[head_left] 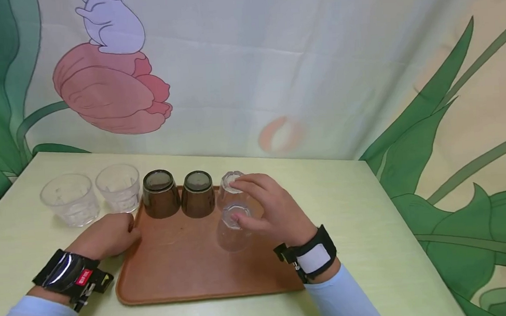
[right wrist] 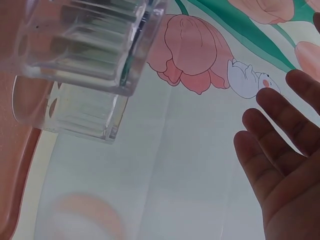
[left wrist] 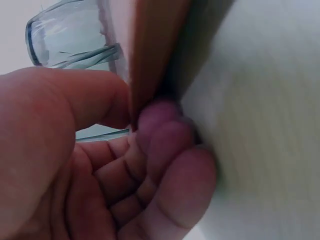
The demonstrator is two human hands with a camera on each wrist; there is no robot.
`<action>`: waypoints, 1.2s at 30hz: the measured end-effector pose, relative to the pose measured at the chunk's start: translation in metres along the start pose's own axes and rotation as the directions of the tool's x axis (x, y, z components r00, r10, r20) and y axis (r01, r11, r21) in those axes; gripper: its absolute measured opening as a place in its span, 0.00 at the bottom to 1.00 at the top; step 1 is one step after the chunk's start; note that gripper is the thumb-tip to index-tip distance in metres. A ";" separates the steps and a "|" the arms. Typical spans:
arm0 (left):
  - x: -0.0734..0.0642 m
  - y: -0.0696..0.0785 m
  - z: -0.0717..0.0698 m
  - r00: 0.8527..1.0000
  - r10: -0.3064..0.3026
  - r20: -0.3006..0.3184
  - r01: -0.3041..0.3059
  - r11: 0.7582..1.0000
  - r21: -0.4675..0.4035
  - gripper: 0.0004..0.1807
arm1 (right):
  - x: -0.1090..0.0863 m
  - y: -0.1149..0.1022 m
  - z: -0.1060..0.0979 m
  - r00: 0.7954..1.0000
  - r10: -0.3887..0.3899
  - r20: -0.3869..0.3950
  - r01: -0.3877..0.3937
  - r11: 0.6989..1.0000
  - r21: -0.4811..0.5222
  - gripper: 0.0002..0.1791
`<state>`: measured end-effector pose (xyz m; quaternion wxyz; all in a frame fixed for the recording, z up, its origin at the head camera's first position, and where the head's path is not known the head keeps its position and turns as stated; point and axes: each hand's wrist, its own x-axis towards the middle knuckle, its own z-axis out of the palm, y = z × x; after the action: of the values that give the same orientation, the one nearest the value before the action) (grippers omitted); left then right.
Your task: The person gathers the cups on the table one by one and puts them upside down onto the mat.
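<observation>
My left hand [head_left: 110, 234] grips the left edge of a brown tray [head_left: 177, 274]; the left wrist view shows the thumb on top and the fingertips tucked under the tray's rim [left wrist: 155, 50]. My right hand [head_left: 278, 209] hovers beside two clear glasses that stand upside down on the tray, one nearer [head_left: 233, 236] and one farther back [head_left: 229, 191]. In the right wrist view its fingers [right wrist: 272, 145] are spread and apart from the near clear glass [right wrist: 80, 45]. Two dark smoky glasses, one [head_left: 161, 195] left of the other [head_left: 198, 195], also sit upside down along the tray's back edge.
Left of the tray, two more clear glasses stand upright on the pale table [head_left: 371, 247], one at far left [head_left: 70, 200] and one close to the tray corner [head_left: 117, 188]. A printed curtain [head_left: 231, 82] hangs behind the table.
</observation>
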<state>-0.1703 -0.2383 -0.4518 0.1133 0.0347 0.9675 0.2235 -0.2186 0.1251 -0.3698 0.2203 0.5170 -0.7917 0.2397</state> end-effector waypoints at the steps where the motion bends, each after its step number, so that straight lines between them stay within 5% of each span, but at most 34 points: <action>1: -0.001 0.000 0.000 1.000 0.003 -0.013 -0.003 1.000 0.004 0.11 | -0.001 0.001 0.000 1.000 0.000 -0.001 0.000 1.000 0.002 0.30; 13: -0.012 0.015 -0.013 0.996 0.003 -0.086 -0.004 1.000 -0.009 0.14 | -0.001 0.000 -0.007 1.000 0.018 0.016 -0.018 1.000 0.016 0.32; 22: -0.023 0.050 -0.025 0.955 0.113 -0.273 -0.129 0.991 -0.042 0.09 | -0.003 -0.001 -0.009 0.999 0.043 0.017 -0.043 0.999 0.004 0.31; 26: -0.027 0.067 -0.027 0.909 0.197 -0.366 -0.232 0.971 -0.054 0.10 | -0.003 -0.001 -0.010 0.999 0.041 0.013 -0.041 0.999 0.004 0.32; 36: -0.034 0.097 -0.028 0.733 0.378 -0.566 -0.441 0.897 0.028 0.23 | -0.005 -0.001 -0.012 0.998 0.059 0.006 -0.059 0.998 -0.003 0.33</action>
<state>-0.1420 -0.1677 -0.3776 -0.2242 0.1741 0.9124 0.2949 -0.2142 0.1354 -0.3633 0.2113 0.4937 -0.8077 0.2432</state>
